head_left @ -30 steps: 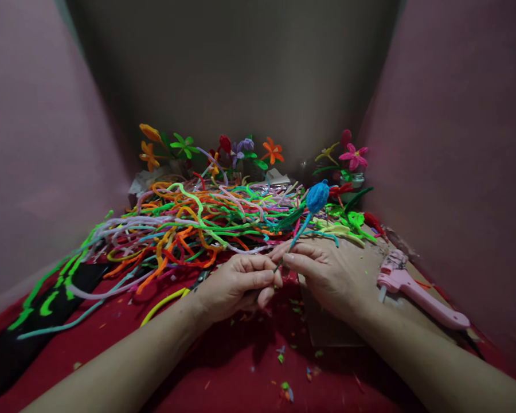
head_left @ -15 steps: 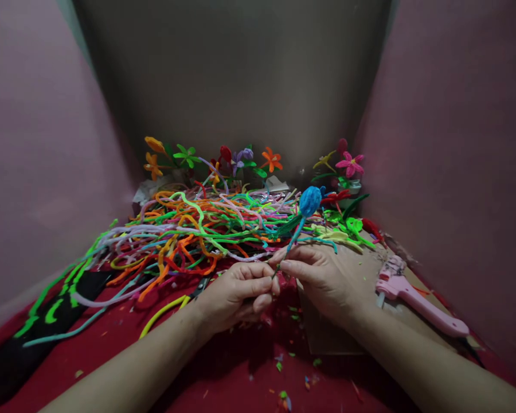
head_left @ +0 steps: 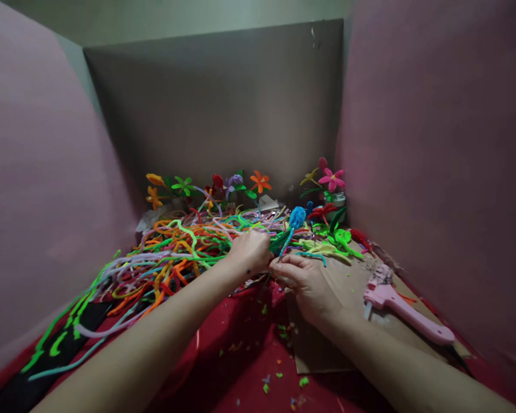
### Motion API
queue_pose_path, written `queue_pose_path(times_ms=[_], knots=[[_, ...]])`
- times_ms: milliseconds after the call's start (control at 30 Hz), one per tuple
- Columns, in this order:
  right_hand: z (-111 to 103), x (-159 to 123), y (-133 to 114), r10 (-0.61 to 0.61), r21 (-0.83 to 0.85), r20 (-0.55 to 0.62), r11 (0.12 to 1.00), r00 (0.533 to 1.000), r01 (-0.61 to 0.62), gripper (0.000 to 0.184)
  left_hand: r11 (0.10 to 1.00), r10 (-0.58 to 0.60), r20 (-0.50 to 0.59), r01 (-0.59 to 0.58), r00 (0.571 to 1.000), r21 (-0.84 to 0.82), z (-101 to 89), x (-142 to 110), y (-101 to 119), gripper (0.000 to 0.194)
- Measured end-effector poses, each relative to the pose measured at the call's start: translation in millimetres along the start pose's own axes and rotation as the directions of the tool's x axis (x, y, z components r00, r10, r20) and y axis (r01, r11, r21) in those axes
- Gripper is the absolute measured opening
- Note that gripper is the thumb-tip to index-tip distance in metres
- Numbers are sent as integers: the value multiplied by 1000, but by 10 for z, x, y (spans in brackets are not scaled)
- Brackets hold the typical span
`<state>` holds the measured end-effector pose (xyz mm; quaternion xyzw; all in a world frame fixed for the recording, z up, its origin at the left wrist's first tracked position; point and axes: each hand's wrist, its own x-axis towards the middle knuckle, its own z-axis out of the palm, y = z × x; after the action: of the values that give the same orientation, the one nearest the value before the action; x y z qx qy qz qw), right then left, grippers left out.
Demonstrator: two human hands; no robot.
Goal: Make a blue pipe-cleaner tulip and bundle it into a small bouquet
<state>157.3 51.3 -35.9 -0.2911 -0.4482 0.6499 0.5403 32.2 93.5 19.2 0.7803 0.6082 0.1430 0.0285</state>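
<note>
A blue pipe-cleaner flower [head_left: 297,217] on a thin stem rises from my right hand [head_left: 304,279], which pinches the stem near its bottom over a sheet of cardboard [head_left: 327,344]. My left hand [head_left: 250,250] reaches forward with its back to the camera, fingers curled at the near edge of a big tangled heap of coloured pipe cleaners [head_left: 180,246]. What those fingers hold, if anything, is hidden. The two hands are almost touching.
Finished pipe-cleaner flowers [head_left: 223,186] stand along the back wall, with pink ones [head_left: 331,180] in a small pot at the right. A pink glue gun [head_left: 404,310] lies at the right. Green leaf shapes [head_left: 339,238] and clippings lie on the red cloth [head_left: 241,355]. Walls close in on three sides.
My left hand let go near the stem and reached forward to the heap. The camera tilted up, and the blue flower sank lower towards the pile.
</note>
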Motion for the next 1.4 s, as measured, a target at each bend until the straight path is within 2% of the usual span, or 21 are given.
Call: queue_pose_path(times_ms=[133,267,433,567,600,667,733,867,1100,1167,1267,1400], knots=[[-43,64,61,4,111,8,994,1000,-5,8,998,-31,102,26,994,50,103,145,7,8],[-57,86,69,-6,107,-1,994,1000,6,8,999,-14,150,19,989,-35,-13,135,-89,9],[-48,73,55,-11,76,0,997,1000,11,9,966,38,178,9,983,-258,-202,-50,-213,16],[-43,62,37,-28,53,1,998,1000,27,9,910,30,143,32,989,-414,-254,-308,-204,26],[-42,58,35,-28,52,4,998,1000,28,10,887,7,114,46,993,-459,-245,-374,-183,27],[-40,46,33,-30,46,16,999,999,29,11,732,-90,49,99,995,-674,-193,-496,-131,22],[-36,27,36,-31,37,47,999,998,29,12,624,-117,11,82,993,-777,-104,-593,-84,17],[-22,-7,55,-3,35,102,999,995,0,11,501,-183,-56,45,981,-865,113,-707,-58,13],[8,-32,83,-46,-25,123,998,991,49,7,240,-198,-29,20,980,-971,331,-790,-121,14],[10,-37,95,-76,-56,115,995,990,83,6,196,-192,-28,10,981,-980,358,-814,-119,13],[0,-41,131,-120,-120,94,984,988,130,4,198,-212,-36,7,977,-980,392,-846,-85,15],[-6,-49,140,-108,-199,106,972,988,128,10,127,-212,57,85,976,-988,420,-870,-18,16]])
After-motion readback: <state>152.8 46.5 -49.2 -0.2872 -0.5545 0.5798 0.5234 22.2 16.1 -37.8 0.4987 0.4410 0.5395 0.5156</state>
